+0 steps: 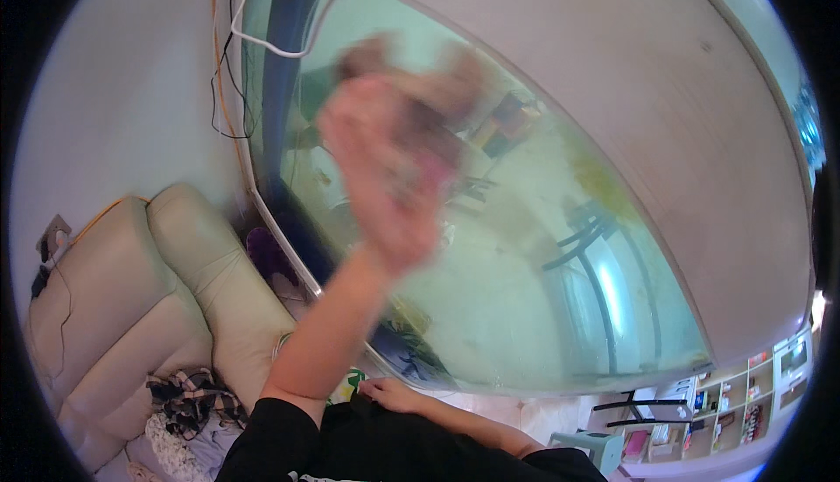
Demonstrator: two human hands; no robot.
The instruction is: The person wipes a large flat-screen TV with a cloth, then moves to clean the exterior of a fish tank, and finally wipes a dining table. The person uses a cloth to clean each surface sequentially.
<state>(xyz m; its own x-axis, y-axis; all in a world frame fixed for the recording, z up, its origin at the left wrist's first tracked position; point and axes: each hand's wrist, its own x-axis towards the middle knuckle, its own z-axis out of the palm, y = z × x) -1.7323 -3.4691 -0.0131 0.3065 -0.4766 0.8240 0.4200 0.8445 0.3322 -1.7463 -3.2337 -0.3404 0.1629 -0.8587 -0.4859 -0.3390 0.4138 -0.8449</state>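
My left hand (384, 167) is raised in front of the glass front of a large fish tank (499, 298), blurred by motion. Pinkish and brown patches show about its fingers; whether they are a held cloth or a reflection cannot be made out. Down at my waist, my right hand (390, 393) rests against my black shirt (420, 442), its fingers bent by a fold of dark fabric. A white item with a green print (346, 387) shows just beside those fingers. Reflected furniture and yellowish-green staining (594, 173) appear on or behind the glass.
A beige leather sofa (111, 305) stands at left, with a plaid garment (197, 403) on it. A white cable (275, 52) hangs across the tank's upper left. The pale tank hood (656, 128) curves overhead. At lower right are a light-blue stool (594, 449) and shelves (722, 410).
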